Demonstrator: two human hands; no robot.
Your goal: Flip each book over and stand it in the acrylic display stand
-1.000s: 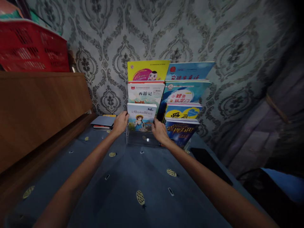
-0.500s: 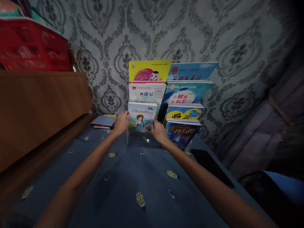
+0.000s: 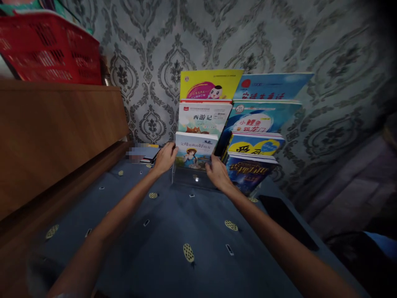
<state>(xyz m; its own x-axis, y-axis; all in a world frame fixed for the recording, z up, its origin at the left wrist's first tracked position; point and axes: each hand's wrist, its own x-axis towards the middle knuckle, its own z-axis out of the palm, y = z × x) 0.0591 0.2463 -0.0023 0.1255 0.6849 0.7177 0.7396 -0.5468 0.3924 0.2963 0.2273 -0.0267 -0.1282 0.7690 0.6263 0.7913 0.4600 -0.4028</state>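
A small book with a girl in a yellow hat on its cover stands upright in the front left of a clear plastic stand. At its left edge is my left hand, fingers closed against the side. My right hand grips the opposite edge, thumb towards the front. Directly behind rise a white book and a yellow book. To the right, a dark blue book stands before a blue-and-yellow book, a teal book and a blue book.
Some flat books lie left of the stand, partly blurred. A black flat object rests on the blue patterned cloth at the right. The wooden cabinet at left carries a red basket. Patterned wallpaper backs everything.
The camera view has shifted, so the stand and books appear larger and farther right. Both hands remain at the small book's sides; the book shows no clear movement within the stand.
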